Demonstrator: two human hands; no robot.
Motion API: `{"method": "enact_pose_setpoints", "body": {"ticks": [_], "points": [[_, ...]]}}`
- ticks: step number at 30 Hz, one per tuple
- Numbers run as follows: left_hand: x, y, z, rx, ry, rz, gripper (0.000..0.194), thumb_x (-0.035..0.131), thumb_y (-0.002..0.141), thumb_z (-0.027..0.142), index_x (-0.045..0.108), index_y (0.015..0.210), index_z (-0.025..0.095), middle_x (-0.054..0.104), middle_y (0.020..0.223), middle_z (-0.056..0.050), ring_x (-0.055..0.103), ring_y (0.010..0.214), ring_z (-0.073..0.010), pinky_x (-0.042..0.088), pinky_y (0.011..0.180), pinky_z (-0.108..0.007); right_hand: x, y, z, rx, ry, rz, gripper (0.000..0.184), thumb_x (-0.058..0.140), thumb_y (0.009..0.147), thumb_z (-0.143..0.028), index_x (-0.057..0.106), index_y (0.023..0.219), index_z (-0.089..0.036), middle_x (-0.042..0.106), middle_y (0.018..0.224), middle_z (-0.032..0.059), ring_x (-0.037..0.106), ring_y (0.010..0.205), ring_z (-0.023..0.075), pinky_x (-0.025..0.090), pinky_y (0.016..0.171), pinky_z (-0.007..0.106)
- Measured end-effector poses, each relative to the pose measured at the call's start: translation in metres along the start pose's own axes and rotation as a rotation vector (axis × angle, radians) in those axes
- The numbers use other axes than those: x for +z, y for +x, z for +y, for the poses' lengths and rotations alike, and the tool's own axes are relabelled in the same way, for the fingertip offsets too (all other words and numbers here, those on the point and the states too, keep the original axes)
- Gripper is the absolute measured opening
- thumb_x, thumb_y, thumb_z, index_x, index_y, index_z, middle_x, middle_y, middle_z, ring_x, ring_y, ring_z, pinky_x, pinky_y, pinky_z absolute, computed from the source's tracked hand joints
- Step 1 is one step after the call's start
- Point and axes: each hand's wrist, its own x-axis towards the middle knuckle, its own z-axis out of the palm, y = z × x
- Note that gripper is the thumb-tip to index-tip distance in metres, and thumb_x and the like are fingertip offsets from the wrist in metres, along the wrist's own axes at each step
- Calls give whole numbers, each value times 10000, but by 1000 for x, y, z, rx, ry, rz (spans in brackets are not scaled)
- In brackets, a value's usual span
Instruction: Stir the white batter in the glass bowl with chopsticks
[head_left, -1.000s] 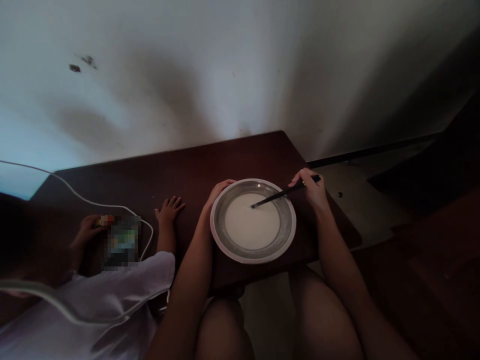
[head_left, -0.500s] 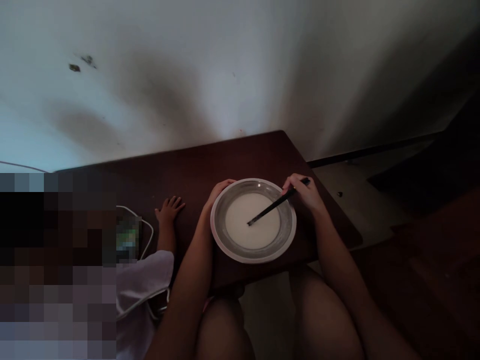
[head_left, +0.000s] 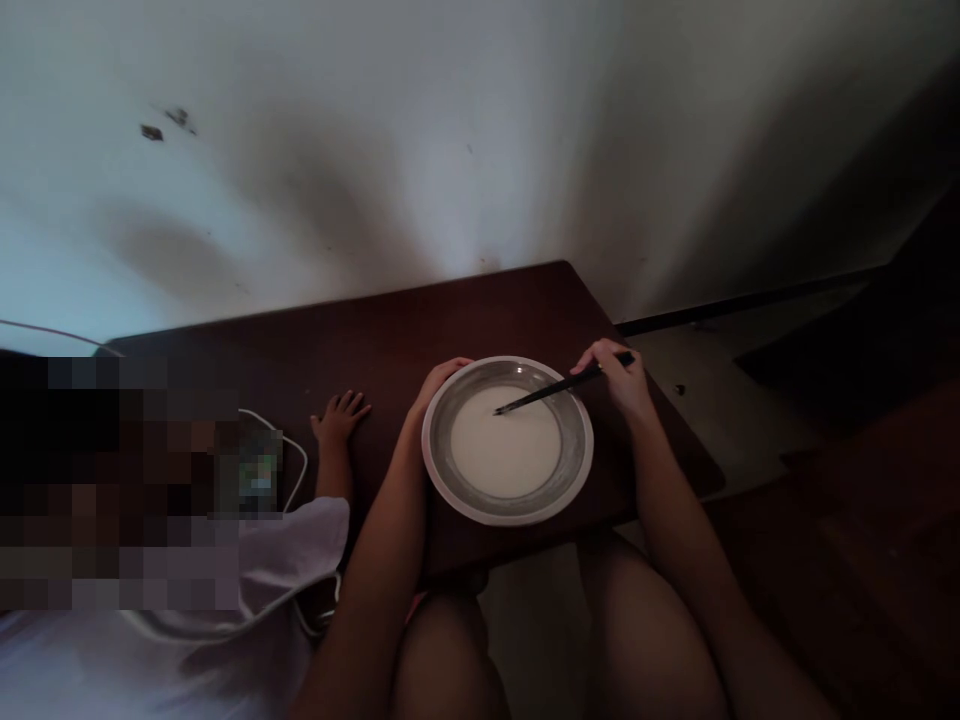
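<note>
A round metal bowl (head_left: 577, 470) with white liquid (head_left: 506, 455) in it stands on a dark wooden table (head_left: 390, 340). My left hand (head_left: 435, 385) grips the bowl's far left rim. My right hand (head_left: 621, 380) holds dark chopsticks (head_left: 551, 390) by their upper end, just off the bowl's right rim. The chopstick tips dip into the far part of the white liquid.
Another person in a white shirt (head_left: 285, 545) sits at my left, one small hand (head_left: 337, 418) flat on the table. A white cable (head_left: 289, 465) loops beside that person. A pale wall (head_left: 450, 150) rises behind the table. My knees show under the table's near edge.
The chopstick tips have swept from the middle of the liquid back to its far side, and my right hand has shifted right. My left hand and the bowl stay put.
</note>
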Motion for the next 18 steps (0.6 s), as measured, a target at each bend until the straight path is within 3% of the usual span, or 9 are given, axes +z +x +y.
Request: {"method": "enact_pose_setpoints", "body": {"ticks": [2,4,7,9,12,16,18], "points": [[8,0,2,-89,213,-207,205,560,793,351,733,757,246,740,850,-102,625,1027,-400,445,932,-599,-1,0,1,26,43,47,493,590,853,-654,655,612,-229,637,540,0,632,539,168,513,597,306],[7,-2,7,-94,334,-279,148,599,761,322,725,720,257,744,817,-79,638,993,-388,452,930,-591,0,-1,1,65,67,-47,485,590,858,-647,667,632,-224,641,538,1,632,532,166,508,585,300],[4,-6,12,-110,280,-208,138,602,763,308,712,697,259,744,778,-78,652,959,-389,467,892,-598,2,-2,-1,58,36,-174,461,603,867,-618,705,662,-218,706,637,29,671,634,177,532,653,307],[5,-7,13,-163,261,-196,151,589,778,302,711,703,253,749,805,-87,651,987,-391,462,903,-595,1,-1,-1,15,12,-97,463,606,868,-614,698,641,-221,710,650,31,674,654,177,537,677,311],[7,-6,12,-180,318,-235,176,572,797,319,722,744,244,759,887,-96,633,1064,-401,446,935,-591,-2,0,1,10,46,38,482,593,868,-625,659,610,-224,643,539,3,637,547,164,516,593,298],[7,-4,12,-109,378,-245,200,570,788,364,724,737,246,759,866,-93,643,1036,-404,447,933,-609,-1,-1,2,66,56,-125,450,592,877,-604,689,673,-214,669,577,9,644,564,164,522,603,299],[7,-4,12,-83,386,-227,225,557,799,390,714,719,250,757,832,-85,649,1012,-400,458,913,-614,0,-1,2,44,25,-127,432,602,877,-590,700,684,-216,697,638,20,666,628,171,536,658,310]]}}
